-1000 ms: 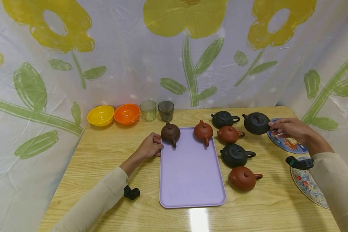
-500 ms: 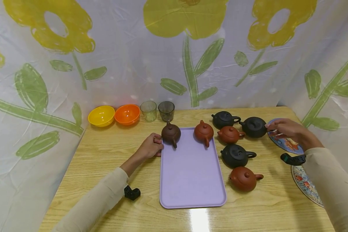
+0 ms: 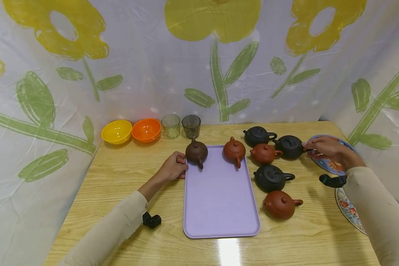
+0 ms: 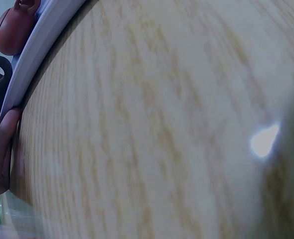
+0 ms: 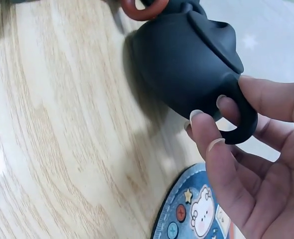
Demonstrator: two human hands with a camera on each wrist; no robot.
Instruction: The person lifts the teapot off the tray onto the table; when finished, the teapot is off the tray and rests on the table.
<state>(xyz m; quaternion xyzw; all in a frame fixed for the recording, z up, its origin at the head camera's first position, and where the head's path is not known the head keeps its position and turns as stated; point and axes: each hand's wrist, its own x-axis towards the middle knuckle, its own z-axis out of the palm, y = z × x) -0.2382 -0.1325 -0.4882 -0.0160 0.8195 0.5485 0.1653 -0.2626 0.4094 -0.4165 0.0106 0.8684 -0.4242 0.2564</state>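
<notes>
My right hand (image 3: 330, 149) pinches the looped handle of a black teapot (image 3: 290, 147) at the back right. In the right wrist view this teapot (image 5: 187, 62) shows a finger through its handle; whether its base touches the table I cannot tell. My left hand (image 3: 173, 166) grips the left rim of a lilac tray (image 3: 221, 199) near its far corner, with the thumb and a finger on the edge in the left wrist view. On the tray's far end stand a dark brown teapot (image 3: 196, 153) and a reddish-brown teapot (image 3: 234, 150), handles toward me.
Right of the tray stand a black teapot (image 3: 257, 136), a red teapot (image 3: 263, 153), another black teapot (image 3: 270, 178) and another red teapot (image 3: 280, 204). Two round patterned mats (image 3: 347, 208) lie far right. A yellow bowl (image 3: 116, 132), orange bowl (image 3: 147, 130) and two glasses (image 3: 191, 127) line the back left.
The black teapot in my right hand has come lower and slightly left, close to the handles of the other back teapots. My left hand stays at the tray rim.
</notes>
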